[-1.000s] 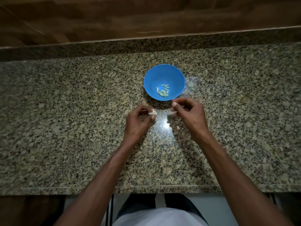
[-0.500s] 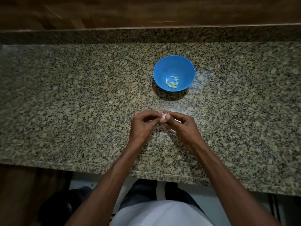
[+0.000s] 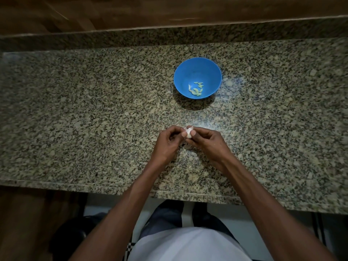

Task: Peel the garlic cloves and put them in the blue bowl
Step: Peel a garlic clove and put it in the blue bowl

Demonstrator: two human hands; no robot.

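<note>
left hand point(image 3: 168, 143): fingers curled, thumb and fingertips pinching the garlic clove from its left side.
right hand point(image 3: 208, 141): fingers curled, pinching the same clove from its right, touching the left hand's fingertips.
garlic clove point(image 3: 188, 133): whitish, held between both hands just above the bench, skin apparently not yet off.
blue bowl point(image 3: 197, 67): at 12 o'clock from the hands, well apart.
peeled cloves point(image 3: 196, 89): several pale pieces lie in the bowl's bottom.
bench point(image 3: 84, 113): speckled granite.
progress: judged partway; this clove is left to peel and drop in.

Home kitchen: speckled granite countertop point(image 3: 94, 119), wooden wall point(image 3: 169, 10).
</note>
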